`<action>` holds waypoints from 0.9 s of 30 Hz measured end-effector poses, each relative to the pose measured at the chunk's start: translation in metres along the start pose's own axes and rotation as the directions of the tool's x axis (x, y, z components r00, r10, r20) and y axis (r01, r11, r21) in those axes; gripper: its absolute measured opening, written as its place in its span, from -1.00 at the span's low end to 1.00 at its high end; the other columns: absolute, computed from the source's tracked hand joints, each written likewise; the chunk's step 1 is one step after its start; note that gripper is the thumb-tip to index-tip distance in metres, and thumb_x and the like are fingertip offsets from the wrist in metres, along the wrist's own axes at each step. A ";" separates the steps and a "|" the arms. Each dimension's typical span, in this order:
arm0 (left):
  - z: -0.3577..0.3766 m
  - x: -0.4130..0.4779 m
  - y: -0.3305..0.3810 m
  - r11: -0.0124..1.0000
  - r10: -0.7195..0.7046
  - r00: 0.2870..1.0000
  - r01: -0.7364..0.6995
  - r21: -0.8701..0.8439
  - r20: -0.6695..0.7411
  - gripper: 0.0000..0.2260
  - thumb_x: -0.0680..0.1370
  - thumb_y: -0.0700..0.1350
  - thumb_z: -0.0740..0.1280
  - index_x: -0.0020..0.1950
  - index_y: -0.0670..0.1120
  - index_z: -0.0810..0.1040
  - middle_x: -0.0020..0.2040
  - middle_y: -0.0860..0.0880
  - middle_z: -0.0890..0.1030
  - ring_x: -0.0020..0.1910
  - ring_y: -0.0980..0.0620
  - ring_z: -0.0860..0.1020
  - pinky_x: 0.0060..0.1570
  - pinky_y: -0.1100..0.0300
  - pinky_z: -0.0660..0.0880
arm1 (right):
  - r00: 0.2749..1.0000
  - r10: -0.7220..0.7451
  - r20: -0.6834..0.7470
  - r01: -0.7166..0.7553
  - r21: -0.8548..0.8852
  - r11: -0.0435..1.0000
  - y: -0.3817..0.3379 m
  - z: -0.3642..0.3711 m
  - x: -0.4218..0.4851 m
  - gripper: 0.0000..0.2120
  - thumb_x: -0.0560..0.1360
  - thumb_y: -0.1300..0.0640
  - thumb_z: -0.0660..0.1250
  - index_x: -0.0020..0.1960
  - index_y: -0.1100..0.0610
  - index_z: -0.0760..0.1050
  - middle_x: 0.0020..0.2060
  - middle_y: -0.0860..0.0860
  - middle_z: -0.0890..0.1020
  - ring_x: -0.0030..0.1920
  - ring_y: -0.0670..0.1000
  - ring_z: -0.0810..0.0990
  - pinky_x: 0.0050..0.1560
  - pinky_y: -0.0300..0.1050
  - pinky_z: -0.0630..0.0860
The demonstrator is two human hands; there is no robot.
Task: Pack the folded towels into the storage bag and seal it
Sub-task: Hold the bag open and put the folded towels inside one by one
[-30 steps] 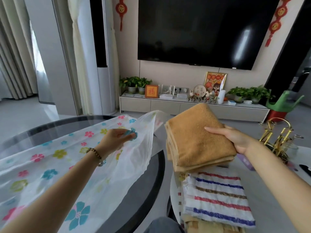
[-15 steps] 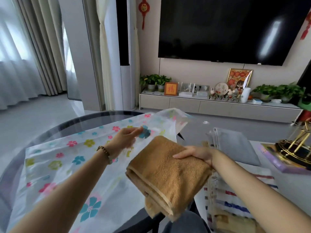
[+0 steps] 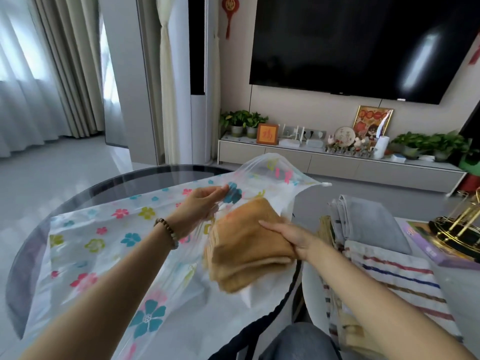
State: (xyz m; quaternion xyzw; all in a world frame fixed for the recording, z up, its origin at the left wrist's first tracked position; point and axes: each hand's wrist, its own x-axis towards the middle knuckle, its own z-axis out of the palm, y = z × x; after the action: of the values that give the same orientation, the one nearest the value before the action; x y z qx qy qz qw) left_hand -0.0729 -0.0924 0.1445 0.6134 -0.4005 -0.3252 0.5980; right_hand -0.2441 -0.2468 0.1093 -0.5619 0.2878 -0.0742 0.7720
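Note:
A clear storage bag (image 3: 109, 237) printed with coloured flowers lies across the round glass table (image 3: 78, 193). My left hand (image 3: 200, 203) pinches the upper layer at the bag's mouth and lifts it. My right hand (image 3: 291, 236) grips a folded tan towel (image 3: 246, 245), which is partly inside the bag's mouth, its far end under the raised plastic. To the right lie a folded grey towel (image 3: 363, 222) and a white towel with coloured stripes (image 3: 394, 279); more folded cloth shows under them.
A gold wire rack (image 3: 457, 229) and a purple book (image 3: 426, 242) sit at the far right. My knee in jeans (image 3: 298, 344) is at the bottom. Behind are a TV (image 3: 363, 42), a low cabinet (image 3: 324, 162) with plants, and curtains at left.
My right hand carried the tan towel from above the stack on the right, leftward and down, into the bag's mouth. My left hand kept hold of the bag's top layer. The view swung left.

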 end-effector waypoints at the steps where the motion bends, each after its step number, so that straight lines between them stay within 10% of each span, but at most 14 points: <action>1: -0.001 0.000 0.002 1.000 0.007 1.000 -0.007 0.007 0.012 -0.41 0.25 0.39 0.36 0.05 -0.03 0.65 0.01 -0.12 0.43 0.03 -0.02 0.29 -0.17 0.20 0.22 | 0.993 -0.061 -0.104 0.065 0.036 0.997 0.006 0.006 0.011 -0.61 0.45 0.16 0.40 0.25 0.15 0.44 0.13 0.16 0.62 0.07 0.12 0.61 0.06 -0.02 0.59; 6: -0.004 -0.004 0.013 1.000 -0.006 1.000 0.006 -0.019 0.000 -0.49 0.27 0.34 0.36 -0.02 -0.01 0.66 0.03 -0.12 0.44 0.05 -0.03 0.31 -0.16 0.22 0.25 | 0.975 0.148 -0.163 -0.130 0.116 0.985 0.040 0.026 0.028 -0.41 0.46 0.17 0.41 0.41 0.24 0.26 0.38 0.20 0.41 0.35 0.18 0.42 0.26 0.10 0.45; 9: -0.005 -0.007 0.015 0.999 -0.025 1.000 0.025 -0.021 -0.012 -0.60 0.31 0.27 0.33 -0.08 0.01 0.68 0.02 -0.13 0.43 0.04 -0.04 0.31 -0.20 0.25 0.23 | 0.955 0.068 -0.287 -0.163 -0.321 0.933 0.059 0.017 0.025 -0.10 0.40 0.00 0.46 0.50 0.26 0.01 0.44 0.14 0.23 0.45 0.14 0.26 0.36 0.05 0.39; 11: -0.003 -0.010 0.015 0.999 -0.036 0.999 0.036 -0.020 -0.005 -0.64 0.34 0.25 0.32 -0.07 0.04 0.69 0.02 -0.12 0.45 0.05 -0.03 0.32 -0.15 0.22 0.26 | 0.963 -0.140 -0.232 -0.066 -0.701 0.710 0.072 0.015 0.017 0.04 0.36 -0.16 0.44 0.55 0.06 -0.17 0.53 0.12 -0.15 0.54 0.14 -0.06 0.47 0.03 0.18; 14: 0.001 -0.012 0.017 0.999 -0.053 0.998 0.053 -0.009 0.017 -0.66 0.36 0.25 0.30 -0.05 0.07 0.68 0.02 -0.12 0.47 0.04 -0.02 0.33 0.01 0.11 0.26 | 0.982 -0.164 0.088 0.147 -0.911 0.386 0.094 0.015 0.007 -0.17 0.24 -0.47 0.19 0.46 -0.26 0.13 0.52 -0.03 -0.31 0.53 0.13 -0.25 0.49 0.08 0.06; 18: 0.000 -0.009 0.021 0.996 -0.089 0.996 0.089 -0.013 0.022 -0.72 0.50 0.11 0.25 -0.03 -0.03 0.66 -0.02 -0.06 0.58 -0.11 -0.02 0.42 0.00 0.24 0.33 | 0.984 -0.073 0.164 0.174 -0.970 0.169 0.104 0.008 0.021 -0.37 0.37 -0.46 0.08 0.42 -0.39 0.12 0.52 -0.18 -0.26 0.53 0.16 -0.26 0.48 0.16 0.04; 23: -0.007 0.005 0.015 0.985 -0.127 0.990 0.133 -0.109 0.061 -0.74 0.55 0.01 0.23 -0.01 -0.09 0.65 0.10 -0.06 0.65 0.08 0.05 0.50 -0.13 0.37 0.44 | 0.994 -0.091 0.063 0.074 -0.989 0.128 0.077 0.024 0.095 -0.49 0.51 -0.31 0.06 0.45 -0.34 0.08 0.55 -0.07 -0.24 0.51 0.27 -0.25 0.49 0.16 -0.06; 27: -0.002 0.008 0.010 0.979 -0.099 0.992 0.112 -0.168 0.081 -0.74 0.58 -0.05 0.19 -0.03 -0.14 0.63 -0.12 0.05 0.69 -0.18 0.23 0.63 -0.26 0.44 0.48 | 0.969 -0.210 -0.130 -0.095 -0.981 0.171 0.058 0.019 0.160 -0.48 0.58 -0.21 -0.03 0.51 -0.25 -0.07 0.54 0.00 -0.27 0.53 0.23 -0.14 0.49 0.20 -0.05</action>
State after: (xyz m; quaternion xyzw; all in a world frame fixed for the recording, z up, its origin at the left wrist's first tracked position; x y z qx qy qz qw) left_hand -0.0679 -0.0983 0.1551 0.5676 -0.3592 -0.4118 0.6158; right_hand -0.1147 -0.2806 0.0026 -0.9231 0.3353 0.0331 0.1854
